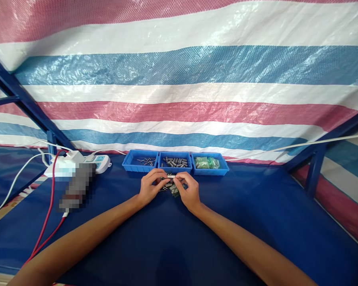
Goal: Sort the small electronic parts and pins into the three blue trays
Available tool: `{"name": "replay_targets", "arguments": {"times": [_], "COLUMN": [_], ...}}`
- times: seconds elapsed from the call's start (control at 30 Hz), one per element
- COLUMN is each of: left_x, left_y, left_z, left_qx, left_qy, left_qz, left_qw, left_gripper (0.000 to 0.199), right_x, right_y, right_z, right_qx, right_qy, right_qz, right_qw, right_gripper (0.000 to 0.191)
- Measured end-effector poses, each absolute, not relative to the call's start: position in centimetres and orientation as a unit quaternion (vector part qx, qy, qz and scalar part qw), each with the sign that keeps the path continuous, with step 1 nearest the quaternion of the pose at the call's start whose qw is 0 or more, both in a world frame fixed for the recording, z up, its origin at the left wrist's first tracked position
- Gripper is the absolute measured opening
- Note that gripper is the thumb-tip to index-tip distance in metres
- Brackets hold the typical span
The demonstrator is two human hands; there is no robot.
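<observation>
While a red, white and blue striped plastic sheet spreads behind everything, the smooth dark blue counter carries the things, and along the middle of its far edge stand three shallow rectangular blue plastic trays in a row. Toward the counter's far left corner lies a white plastic power strip, well apart from the hands. Just on the near side of the trays, the person's left hand and right hand meet over a loose heap of small grey and dark parts, too blurred to sort one by one. Between the two sets of fingertips, on the near side of the middle tray, is a slim, short, silvery bar, seemingly metal. Its long axis runs left to right, roughly along the counter's far edge, so its ends point toward the two hands; neither hand looks clearly nearer. Each grip is nearly closed, thumb and fingers pinching at its own side, the left grip on the bar's left end, the right grip on its right end. How firmly either presses, I cannot tell.
</observation>
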State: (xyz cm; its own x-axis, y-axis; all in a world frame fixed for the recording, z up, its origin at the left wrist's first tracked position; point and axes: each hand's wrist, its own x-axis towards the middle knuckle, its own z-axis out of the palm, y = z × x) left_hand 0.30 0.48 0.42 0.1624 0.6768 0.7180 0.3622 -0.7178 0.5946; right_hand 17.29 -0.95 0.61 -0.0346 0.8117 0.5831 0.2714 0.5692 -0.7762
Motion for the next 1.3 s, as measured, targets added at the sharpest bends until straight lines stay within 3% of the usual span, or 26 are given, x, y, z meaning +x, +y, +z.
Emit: {"name": "replay_targets", "arguments": {"times": [1.3], "left_x": [0.41], "left_y": [0.62], "left_z": [0.30], "left_qx": [0.752], "left_qy": [0.348], "left_qz": [0.541], "left_qw": [0.145], "left_gripper": [0.009], "right_x": [17.34], "right_y": [-0.90], "right_z": [0.65], "right_qx": [-0.399], "right_qy": [-0.679], "right_qz": [0.246], "right_qw": [0.565], "right_gripper": [0.010]}}
